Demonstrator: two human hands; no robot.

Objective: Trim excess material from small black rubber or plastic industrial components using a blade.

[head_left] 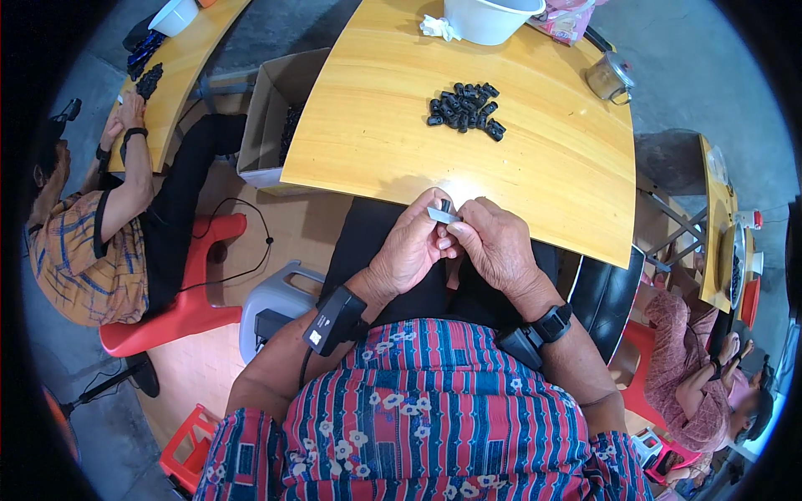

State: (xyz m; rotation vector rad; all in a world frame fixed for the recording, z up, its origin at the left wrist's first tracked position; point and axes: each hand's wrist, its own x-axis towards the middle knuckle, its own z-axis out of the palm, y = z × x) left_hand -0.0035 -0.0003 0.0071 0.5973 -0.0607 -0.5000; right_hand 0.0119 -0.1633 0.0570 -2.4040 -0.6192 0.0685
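Just off the near edge of the wooden table (pixel 368 125), my two hands meet above my lap. My left hand (pixel 411 242) is closed, pinching a small black plastic part (pixel 445 204) between thumb and fingers. A short, flat, silvery blade (pixel 440 215) lies across that part. Its other end runs into my right hand (pixel 499 242), which grips it between thumb and bent forefinger; any handle is hidden by the fingers. Farther up the tabletop rests a loose pile of similar black plastic parts (pixel 464 108).
A white basin (pixel 493 21), crumpled white tissue (pixel 439 28), a pink bag (pixel 568 21) and a lidded cup (pixel 609 78) stand at the table's far side. Left of it is a cardboard box (pixel 271 108). People work at tables on both sides; a red stool (pixel 180 321) is at left.
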